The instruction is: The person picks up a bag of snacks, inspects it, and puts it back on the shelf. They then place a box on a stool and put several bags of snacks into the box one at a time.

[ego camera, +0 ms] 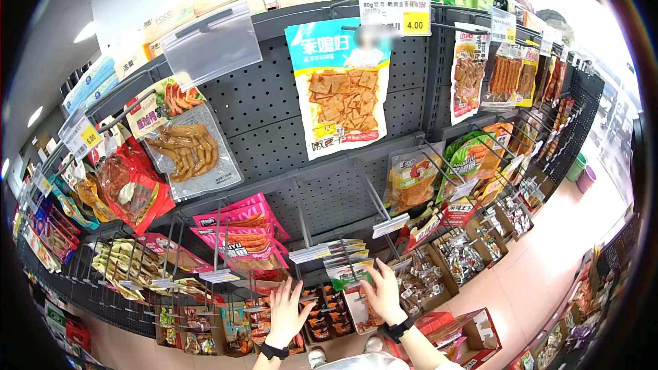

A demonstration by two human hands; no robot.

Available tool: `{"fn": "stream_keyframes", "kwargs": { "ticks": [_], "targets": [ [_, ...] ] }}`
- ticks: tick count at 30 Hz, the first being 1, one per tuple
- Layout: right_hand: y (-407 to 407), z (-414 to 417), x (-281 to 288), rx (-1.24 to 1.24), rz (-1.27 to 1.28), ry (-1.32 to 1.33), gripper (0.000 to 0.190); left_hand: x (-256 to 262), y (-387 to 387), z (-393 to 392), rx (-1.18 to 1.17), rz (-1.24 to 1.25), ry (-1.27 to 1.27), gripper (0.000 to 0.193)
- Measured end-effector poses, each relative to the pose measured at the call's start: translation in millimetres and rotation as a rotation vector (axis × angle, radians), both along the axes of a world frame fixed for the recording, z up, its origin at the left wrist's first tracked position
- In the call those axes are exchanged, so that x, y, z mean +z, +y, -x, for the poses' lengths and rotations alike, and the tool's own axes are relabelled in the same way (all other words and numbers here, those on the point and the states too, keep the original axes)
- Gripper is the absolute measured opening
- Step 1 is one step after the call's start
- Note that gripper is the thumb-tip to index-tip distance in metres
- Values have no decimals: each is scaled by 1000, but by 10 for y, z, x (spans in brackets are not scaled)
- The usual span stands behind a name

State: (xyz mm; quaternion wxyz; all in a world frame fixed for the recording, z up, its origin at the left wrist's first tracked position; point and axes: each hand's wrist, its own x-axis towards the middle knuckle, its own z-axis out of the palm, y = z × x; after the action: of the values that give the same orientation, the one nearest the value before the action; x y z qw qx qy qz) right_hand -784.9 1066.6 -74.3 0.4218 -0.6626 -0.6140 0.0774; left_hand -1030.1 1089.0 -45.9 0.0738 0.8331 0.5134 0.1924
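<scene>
Both hands are held out low in front of a rack of hanging snack packets. My left hand (289,313) is empty, its fingers spread, above open cardboard boxes of small snacks. My right hand (383,290) has its fingers apart beside a row of green-and-white packets (348,272) on a hook. Whether its fingertips touch those packets, I cannot tell. Pink snack packets (244,239) hang on hooks to the left of the hands. Higher up, a single blue-and-white packet of tofu-like pieces (343,95) hangs from the top row. Each wrist wears a black band.
Metal hooks with price tag holders (390,225) jut out from the black perforated rack (247,128). A vacuum-packed bag of chicken or duck feet (190,146) hangs at left. An open red carton (475,339) stands on the pink floor (534,257). Another shelf runs along the lower right.
</scene>
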Motion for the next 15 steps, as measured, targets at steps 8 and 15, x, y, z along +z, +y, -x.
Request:
{"fn": "stream_keyframes", "kwargs": {
  "ticks": [8, 15],
  "targets": [
    [-444, 233, -507, 0, 310, -263, 65, -435, -306, 100, -79, 145, 104, 59],
    [-693, 238, -1180, 36, 450, -277, 71, -538, -398, 234, -79, 99, 120, 58]
  ]
}}
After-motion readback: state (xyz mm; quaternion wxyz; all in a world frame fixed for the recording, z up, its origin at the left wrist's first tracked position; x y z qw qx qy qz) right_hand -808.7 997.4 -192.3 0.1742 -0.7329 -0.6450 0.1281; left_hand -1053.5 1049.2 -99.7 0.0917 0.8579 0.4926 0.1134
